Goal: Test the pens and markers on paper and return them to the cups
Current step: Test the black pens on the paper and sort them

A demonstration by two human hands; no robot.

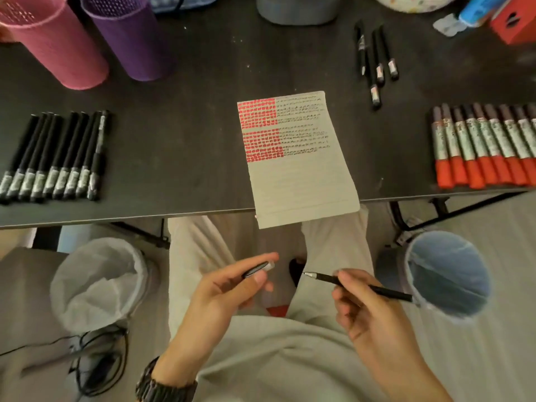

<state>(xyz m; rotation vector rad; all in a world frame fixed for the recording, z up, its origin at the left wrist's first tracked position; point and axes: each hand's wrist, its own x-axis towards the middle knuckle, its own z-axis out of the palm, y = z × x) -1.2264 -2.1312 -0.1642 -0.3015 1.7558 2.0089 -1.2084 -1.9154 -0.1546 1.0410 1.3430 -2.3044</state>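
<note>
Gripping an uncapped pen (324, 278) in the right hand (365, 309), pinching its cap (256, 269) in the left hand (229, 294); kept apart, below the counter's (174, 169) near edge. Pointing crosswise, nib leftward, just short of the cap. Straight ahead, overhanging that edge: the paper (304, 187), blank lower half nearest, likely easier for the right.

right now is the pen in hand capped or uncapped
Uncapped: the pen shows its bare tip; the left hand holds the cap.
</note>
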